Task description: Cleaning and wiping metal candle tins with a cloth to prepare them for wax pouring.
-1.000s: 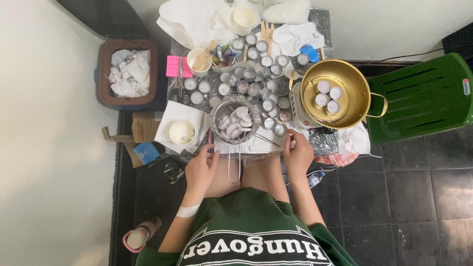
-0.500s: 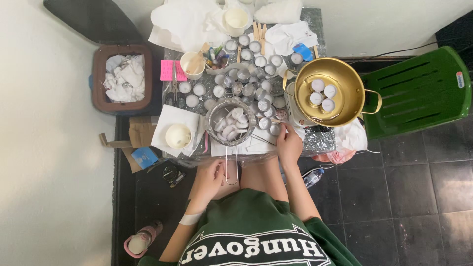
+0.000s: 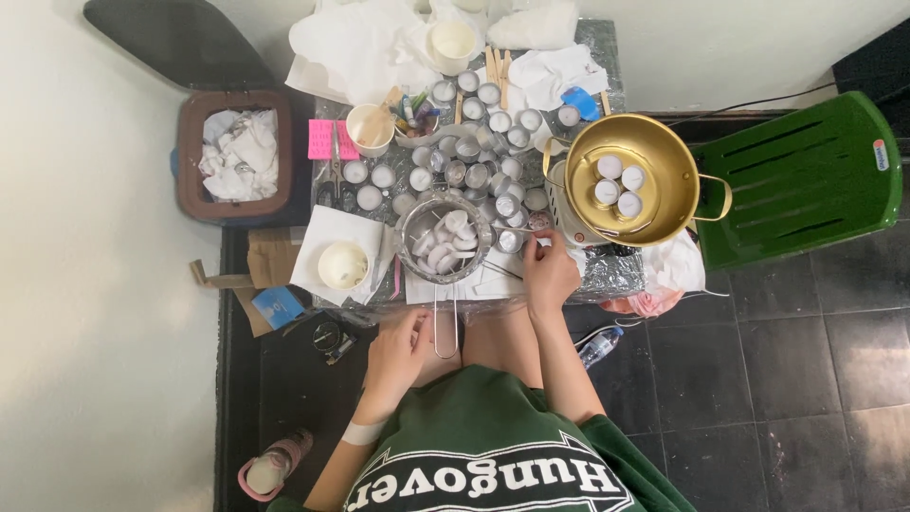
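My left hand (image 3: 398, 349) resting beside the wire handle of the metal sieve (image 3: 445, 237), fingers loosely curled, holding nothing, my right hand (image 3: 550, 275) at the table edge, fingertips pinching a small tealight cup (image 3: 538, 224), sieve holding white wax discs, gold pot (image 3: 633, 180) beyond with four candles.

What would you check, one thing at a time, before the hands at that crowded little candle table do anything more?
1. Left hand near the sieve handle: ok; whether it grips it, cannot tell.
2. Right hand at the table edge beside the small metal cups: ok; holding anything, cannot tell.
3. Sieve upright, white discs inside: ok.
4. Gold pot level, four white pieces inside: ok.
5. Free space on the table: not ok, crowded.
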